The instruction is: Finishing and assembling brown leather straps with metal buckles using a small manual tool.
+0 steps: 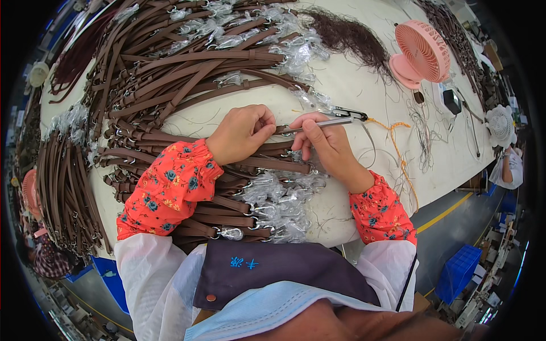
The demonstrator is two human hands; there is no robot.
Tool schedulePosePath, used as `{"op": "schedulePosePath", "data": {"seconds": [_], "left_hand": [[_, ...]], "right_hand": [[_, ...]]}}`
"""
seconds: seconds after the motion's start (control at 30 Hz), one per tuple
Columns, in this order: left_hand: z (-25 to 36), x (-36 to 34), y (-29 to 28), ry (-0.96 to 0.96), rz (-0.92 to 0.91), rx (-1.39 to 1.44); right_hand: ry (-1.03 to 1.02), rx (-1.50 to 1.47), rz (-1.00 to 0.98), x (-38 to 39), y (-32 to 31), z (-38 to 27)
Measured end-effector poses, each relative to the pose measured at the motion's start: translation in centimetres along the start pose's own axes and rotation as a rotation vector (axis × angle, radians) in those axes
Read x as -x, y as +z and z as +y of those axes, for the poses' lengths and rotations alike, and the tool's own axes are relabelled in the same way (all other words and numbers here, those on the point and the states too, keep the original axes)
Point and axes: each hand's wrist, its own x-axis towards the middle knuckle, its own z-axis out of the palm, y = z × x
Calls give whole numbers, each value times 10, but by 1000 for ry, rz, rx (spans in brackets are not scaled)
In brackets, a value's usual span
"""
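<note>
My left hand (242,132) is closed in a pinch at the end of a brown strap, its fingertips partly hiding what they grip. Just right of it, my right hand (330,145) grips a slim silver tool (335,121), whose tip points left toward the pinched spot. The tool's exact kind is unclear; black handle-like parts and an orange cord (396,126) show at its far end. Brown straps (273,165) with metal clasps, some in clear plastic wrap, lie under and around both hands.
A large heap of brown straps (187,74) covers the table's left and back. A pink fan (424,52), a bundle of dark threads (350,40) and a small black box (452,102) stand or lie farther right. A blue crate (455,273) is on the floor at right.
</note>
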Motion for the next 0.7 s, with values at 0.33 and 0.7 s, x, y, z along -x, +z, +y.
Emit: {"op": "schedulePosePath", "data": {"seconds": [0.33,0.7], "left_hand": [[-2,2,0,-10,-22,26],[-11,-1,-8,345,141,-318]], "right_hand": [[1,17,-1,1,3,1],[-121,-178,73,1,-1,5]]}}
